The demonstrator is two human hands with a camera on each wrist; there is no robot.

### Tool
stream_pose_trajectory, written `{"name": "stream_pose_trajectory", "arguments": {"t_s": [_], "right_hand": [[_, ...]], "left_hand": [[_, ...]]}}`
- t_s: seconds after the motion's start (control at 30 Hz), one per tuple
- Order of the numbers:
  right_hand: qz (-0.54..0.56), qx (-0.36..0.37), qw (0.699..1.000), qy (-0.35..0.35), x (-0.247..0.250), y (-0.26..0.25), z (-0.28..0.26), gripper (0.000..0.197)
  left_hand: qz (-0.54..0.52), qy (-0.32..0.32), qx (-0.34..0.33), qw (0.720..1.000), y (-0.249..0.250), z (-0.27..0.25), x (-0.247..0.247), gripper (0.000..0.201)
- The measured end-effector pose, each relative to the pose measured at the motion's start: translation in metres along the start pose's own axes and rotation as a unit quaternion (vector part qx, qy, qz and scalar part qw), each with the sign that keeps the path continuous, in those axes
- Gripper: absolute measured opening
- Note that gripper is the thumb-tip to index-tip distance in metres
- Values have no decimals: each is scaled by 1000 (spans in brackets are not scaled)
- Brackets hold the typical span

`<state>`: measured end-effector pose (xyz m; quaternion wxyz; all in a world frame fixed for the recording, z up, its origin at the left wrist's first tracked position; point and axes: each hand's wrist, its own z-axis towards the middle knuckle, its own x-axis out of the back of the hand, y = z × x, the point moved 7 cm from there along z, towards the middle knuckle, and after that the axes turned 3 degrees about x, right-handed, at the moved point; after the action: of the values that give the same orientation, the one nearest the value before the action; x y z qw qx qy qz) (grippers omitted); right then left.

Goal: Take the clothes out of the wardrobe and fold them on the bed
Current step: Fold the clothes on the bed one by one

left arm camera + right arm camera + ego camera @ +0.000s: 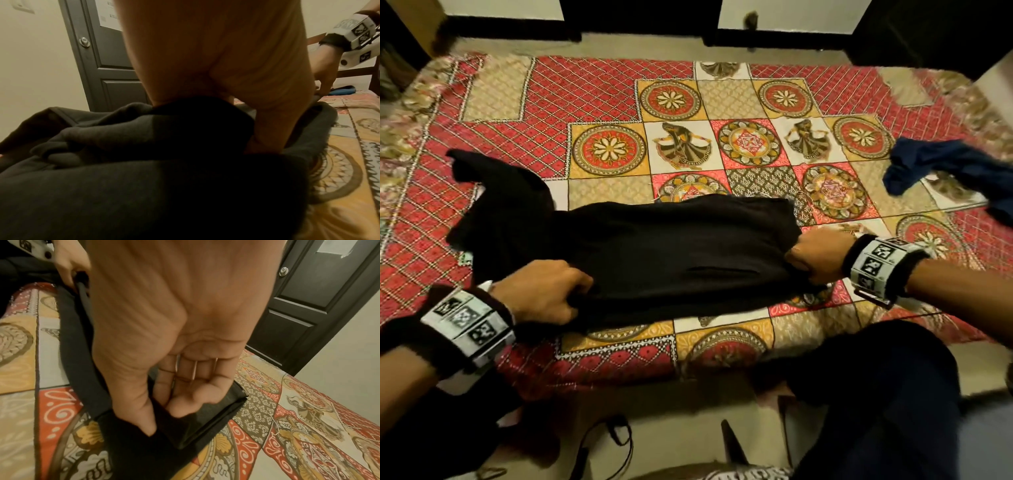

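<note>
Pinching the near-right corner of the black garment (654, 253), the right hand (815, 255) has thumb and curled fingers closed on a folded hem; the right wrist view shows the thumb on one side of the doubled cloth and the fingertips (185, 408) on the other, a narrow grip with fabric between. Left hand (544, 294) closed likewise on the garment's near-left edge, fingers curled into the cloth; the left wrist view shows the thumb pressed into a dark fold. Both grips hold the same garment, one at each end of its near edge.

Garment lies on the bed (722, 346), spread flat for most of its span. Long axis runs left to right across the bed, parallel to the bed's near edge. Its far-left end bunches and rises into a loose point aimed away from the person; the right end is squared off at the right hand.

Blue garment (941, 171) lies crumpled on the bed, well apart from the black garment, off to the right and farther back. Dark panelled door (316, 293) stands beyond the bed.
</note>
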<state>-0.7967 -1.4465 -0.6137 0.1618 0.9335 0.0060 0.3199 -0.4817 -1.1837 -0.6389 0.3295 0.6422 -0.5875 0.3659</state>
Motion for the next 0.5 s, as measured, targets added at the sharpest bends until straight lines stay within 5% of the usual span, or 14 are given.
{"name": "stream_pose_trajectory", "arguments": {"t_s": [0.3, 0.5], "right_hand": [[-36, -1, 999, -3, -16, -13, 9, 22], [-30, -11, 999, -13, -18, -17, 9, 15]], "left_hand": [[-60, 53, 7, 997, -2, -25, -1, 27], [-81, 22, 6, 996, 6, -28, -20, 36]]}}
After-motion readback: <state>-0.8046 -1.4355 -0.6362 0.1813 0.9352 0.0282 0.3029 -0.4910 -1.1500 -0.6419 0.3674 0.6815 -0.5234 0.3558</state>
